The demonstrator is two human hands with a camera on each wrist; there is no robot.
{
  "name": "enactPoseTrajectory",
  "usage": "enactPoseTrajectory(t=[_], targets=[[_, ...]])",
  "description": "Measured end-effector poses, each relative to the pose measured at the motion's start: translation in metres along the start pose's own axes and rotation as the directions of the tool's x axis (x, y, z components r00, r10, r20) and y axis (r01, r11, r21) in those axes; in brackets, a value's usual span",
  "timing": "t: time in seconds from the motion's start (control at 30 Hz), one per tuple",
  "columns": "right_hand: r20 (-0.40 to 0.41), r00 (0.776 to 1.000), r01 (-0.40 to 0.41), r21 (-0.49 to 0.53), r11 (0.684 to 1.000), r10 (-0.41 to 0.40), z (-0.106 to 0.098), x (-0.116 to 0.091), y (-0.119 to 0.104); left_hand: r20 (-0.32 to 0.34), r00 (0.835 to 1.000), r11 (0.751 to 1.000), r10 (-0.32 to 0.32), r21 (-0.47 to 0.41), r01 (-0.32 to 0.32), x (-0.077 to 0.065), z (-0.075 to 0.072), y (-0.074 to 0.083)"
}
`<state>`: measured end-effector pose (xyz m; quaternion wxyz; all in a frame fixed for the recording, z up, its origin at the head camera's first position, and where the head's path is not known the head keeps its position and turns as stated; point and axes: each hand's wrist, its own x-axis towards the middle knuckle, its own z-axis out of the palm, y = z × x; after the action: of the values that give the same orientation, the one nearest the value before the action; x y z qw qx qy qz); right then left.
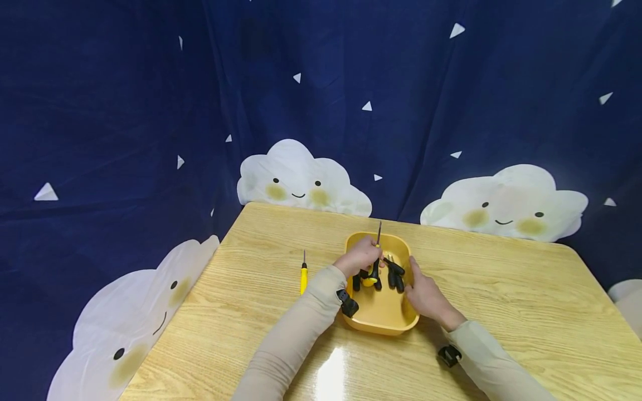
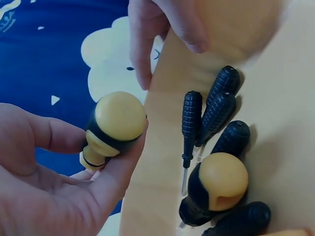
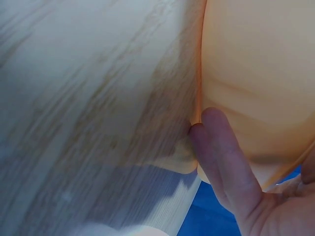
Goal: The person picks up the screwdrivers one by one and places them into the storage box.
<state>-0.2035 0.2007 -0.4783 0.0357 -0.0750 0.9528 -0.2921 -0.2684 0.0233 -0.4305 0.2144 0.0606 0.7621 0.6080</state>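
My left hand (image 1: 362, 255) holds a screwdriver (image 2: 119, 118) with a yellow-and-black handle over a yellow plastic bin (image 1: 381, 318). Its metal shaft points away from me in the head view, and the round yellow handle end faces the left wrist camera. With the thumb inside and the fingers outside, my right hand (image 1: 430, 295) grips the bin's right wall. Inside the bin lie several black-handled screwdrivers (image 2: 192, 118) and another yellow-and-black screwdriver (image 2: 223, 179). Part of the bin's contents is hidden under my left hand in the head view.
A slim yellow screwdriver (image 1: 304, 278) lies on the wooden table (image 1: 261, 245) left of the bin, its lower end overlapped by my left sleeve. Behind the table hangs a dark blue curtain (image 1: 331, 67) with white clouds.
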Motion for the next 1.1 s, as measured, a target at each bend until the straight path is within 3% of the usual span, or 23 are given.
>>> enactPoseTrajectory(t=[0.23,0.57,1.1], targets=[[0.001,1.000,-0.003,-0.006,1.000,0.003,0.000,0.000,0.001,0.020,0.999,0.997,-0.035,0.065,0.034,0.007,0.004,-0.005],[0.006,1.000,0.001,-0.001,1.000,0.000,0.000,0.000,0.002,0.051,0.996,0.995,-0.078,0.061,0.075,0.007,0.003,-0.005],[0.013,1.000,-0.011,-0.001,1.000,0.011,-0.002,0.000,0.001,0.056,0.989,0.965,-0.138,0.234,0.121,0.008,0.012,-0.009]])
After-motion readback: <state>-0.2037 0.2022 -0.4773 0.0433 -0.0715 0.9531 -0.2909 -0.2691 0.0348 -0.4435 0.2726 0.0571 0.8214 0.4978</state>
